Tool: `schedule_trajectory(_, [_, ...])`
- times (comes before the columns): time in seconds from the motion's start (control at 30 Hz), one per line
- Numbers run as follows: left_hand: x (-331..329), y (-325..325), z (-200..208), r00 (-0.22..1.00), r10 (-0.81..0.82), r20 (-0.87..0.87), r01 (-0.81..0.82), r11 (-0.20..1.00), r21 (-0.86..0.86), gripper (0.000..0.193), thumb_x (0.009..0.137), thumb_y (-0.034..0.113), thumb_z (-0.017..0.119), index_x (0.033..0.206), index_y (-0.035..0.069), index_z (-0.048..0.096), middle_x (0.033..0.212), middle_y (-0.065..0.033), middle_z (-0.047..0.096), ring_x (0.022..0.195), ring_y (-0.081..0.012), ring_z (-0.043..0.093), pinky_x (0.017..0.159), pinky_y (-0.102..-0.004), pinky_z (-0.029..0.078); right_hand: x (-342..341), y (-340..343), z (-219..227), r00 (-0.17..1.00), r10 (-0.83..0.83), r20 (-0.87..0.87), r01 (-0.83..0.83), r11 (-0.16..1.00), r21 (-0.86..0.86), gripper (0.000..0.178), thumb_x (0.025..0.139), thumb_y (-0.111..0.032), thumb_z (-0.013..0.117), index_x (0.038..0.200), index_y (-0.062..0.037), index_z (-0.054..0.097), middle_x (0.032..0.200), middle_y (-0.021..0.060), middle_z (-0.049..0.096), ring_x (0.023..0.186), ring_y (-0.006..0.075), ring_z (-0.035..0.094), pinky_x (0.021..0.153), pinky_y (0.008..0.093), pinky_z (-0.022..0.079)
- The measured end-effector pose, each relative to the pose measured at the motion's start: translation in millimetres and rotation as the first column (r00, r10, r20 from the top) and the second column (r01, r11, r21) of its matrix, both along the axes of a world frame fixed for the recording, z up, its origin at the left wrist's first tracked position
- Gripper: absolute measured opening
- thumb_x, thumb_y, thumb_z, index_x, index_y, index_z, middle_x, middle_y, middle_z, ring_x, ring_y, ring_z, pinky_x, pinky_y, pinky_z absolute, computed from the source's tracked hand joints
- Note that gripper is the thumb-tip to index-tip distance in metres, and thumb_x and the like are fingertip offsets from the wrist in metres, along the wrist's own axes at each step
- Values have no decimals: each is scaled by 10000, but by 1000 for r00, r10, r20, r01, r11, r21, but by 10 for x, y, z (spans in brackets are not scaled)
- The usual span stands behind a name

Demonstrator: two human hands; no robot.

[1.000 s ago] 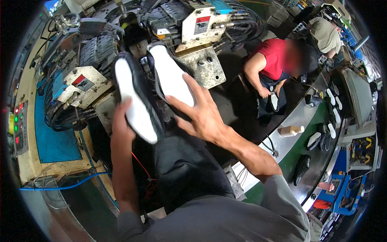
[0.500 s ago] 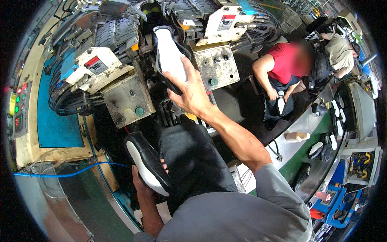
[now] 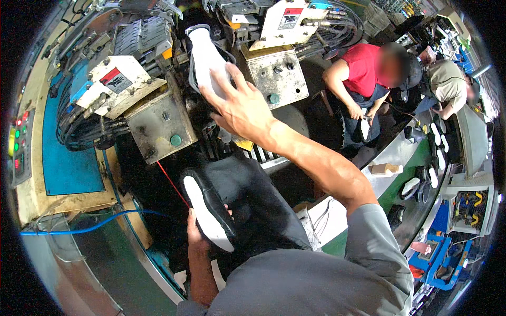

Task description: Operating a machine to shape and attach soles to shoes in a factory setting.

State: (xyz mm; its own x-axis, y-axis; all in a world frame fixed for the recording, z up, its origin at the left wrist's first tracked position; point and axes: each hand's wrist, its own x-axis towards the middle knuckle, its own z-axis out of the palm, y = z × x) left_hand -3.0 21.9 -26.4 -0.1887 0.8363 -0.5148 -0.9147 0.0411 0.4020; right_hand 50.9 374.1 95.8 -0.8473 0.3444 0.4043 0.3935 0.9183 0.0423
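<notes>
Think of the view as a clock. Your two hands are apart, each with its own shoe. Between 7 and 8 o'clock, your left hand (image 3: pixel 197 236) is closed around a black shoe (image 3: pixel 203 210), white bottom up. Your thumb side is on its left edge and your fingertips (image 3: pixel 229 208) peek out on the right, so the hand goes under it. That is a good, safe hold. The shoe is by your dark trousers (image 3: pixel 253 195), but I cannot tell if it leans on them.

Close to 12 o'clock, your right hand (image 3: pixel 237 102) is spread out, not curled. Its fingers lie over the white bottom of a second shoe (image 3: pixel 200 45), which sits at 11 o'clock in the middle of what looks like a shoe-lasting machine (image 3: pixel 113 84). I cannot see how that shoe is held underneath. Press flat and soft, so the white part does not get bent or dirty. Mind your fingers near the metal parts on both sides (they look hard and pinchy).

One control box (image 3: pixel 161 129) is between 9 and 10 o'clock, and another (image 3: pixel 276 79) is near 1. Don't bump their knobs with your wrist. A thin red cord (image 3: pixel 173 181) runs down close to your left thumb, so hold the shoe clear of it. The blue hose (image 3: pixel 89 229) at 8 o'clock is well apart from your hands.
</notes>
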Motion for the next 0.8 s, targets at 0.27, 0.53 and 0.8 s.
schedule_trajectory(0.27, [-132, 460, -87, 997, -53, -52, 51, 998, -44, 823, 1112, 622, 356, 1548, -68, 458, 1319, -328, 688, 1152, -472, 726, 997, -583, 614, -696, 711, 232, 1000, -3, 1, 3, 1000, -12, 715, 928, -387, 818, 1565, -213, 546, 1600, 189, 494, 1445, 550, 443, 1021, 592, 630])
schedule_trajectory(0.53, [-369, 954, -148, 996, -82, -29, 79, 994, -74, 875, 1104, 683, 336, 1561, -54, 453, 1303, -307, 705, 1146, -468, 722, 1025, -582, 586, -1016, 1263, 252, 969, 148, -195, -152, 988, -7, 580, 894, -331, 822, 1420, -163, 645, 1403, 218, 616, 1340, 617, 534, 964, 615, 635])
schedule_trajectory(0.8, [-389, 894, -277, 998, -45, 53, 48, 997, -59, 849, 1111, 666, 378, 1593, -32, 424, 1370, -321, 668, 1230, -477, 685, 1094, -595, 548, -1143, 1135, 451, 991, 40, -129, -23, 991, 134, 665, 899, -344, 816, 1477, -78, 620, 1284, 206, 714, 1285, 345, 676, 1251, 599, 381])
